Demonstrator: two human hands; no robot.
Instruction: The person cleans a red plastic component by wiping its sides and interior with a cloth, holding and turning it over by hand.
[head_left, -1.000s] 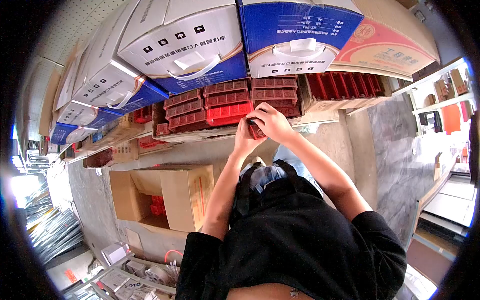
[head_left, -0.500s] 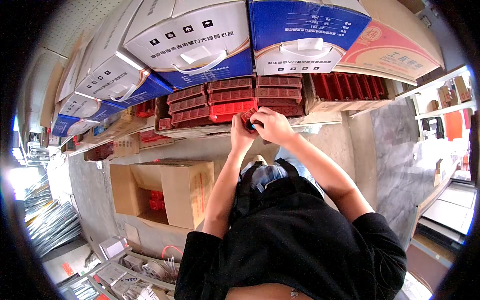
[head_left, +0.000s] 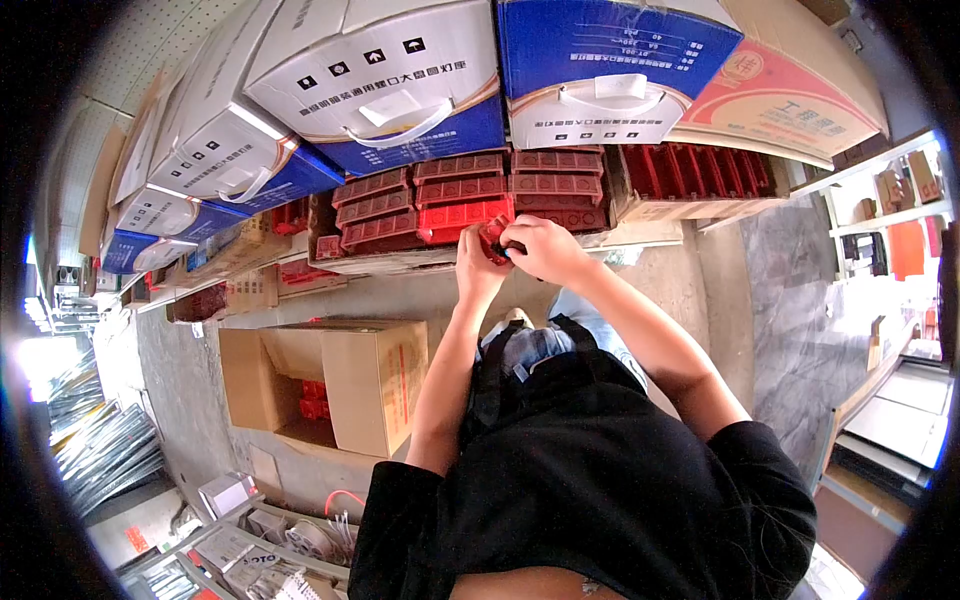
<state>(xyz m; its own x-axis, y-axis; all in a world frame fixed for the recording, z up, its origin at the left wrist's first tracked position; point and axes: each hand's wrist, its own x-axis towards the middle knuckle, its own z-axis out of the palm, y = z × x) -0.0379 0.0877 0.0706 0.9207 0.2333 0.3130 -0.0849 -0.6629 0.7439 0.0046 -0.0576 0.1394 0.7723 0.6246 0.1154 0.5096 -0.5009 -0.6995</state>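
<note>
A small red plastic junction box (head_left: pixel 492 232) sits in my left hand (head_left: pixel 479 268), whose fingers are closed around it. My right hand (head_left: pixel 546 250) is closed against the box's right side. By its fingertips shows a small dark piece with a spot of blue, too small to name. Both hands are just in front of an open carton (head_left: pixel 420 262) on the shelf. Inside it, red junction boxes (head_left: pixel 465 216) stand in stacked rows, a bright red row nearest my hands and darker ones around it. My fingers partly hide the held box.
Large white and blue cartons (head_left: pixel 375 90) with handles stand above the red boxes. A red and tan carton (head_left: pixel 780 90) is at the right. On the floor at left, an open cardboard box (head_left: pixel 382 385) holds several red pieces (head_left: pixel 314 400). Bundled metal rods (head_left: pixel 105 460) lie far left.
The red box has turned slightly between my hands, and more of it shows. My right hand has shifted a little; both hands stay in front of the carton.
</note>
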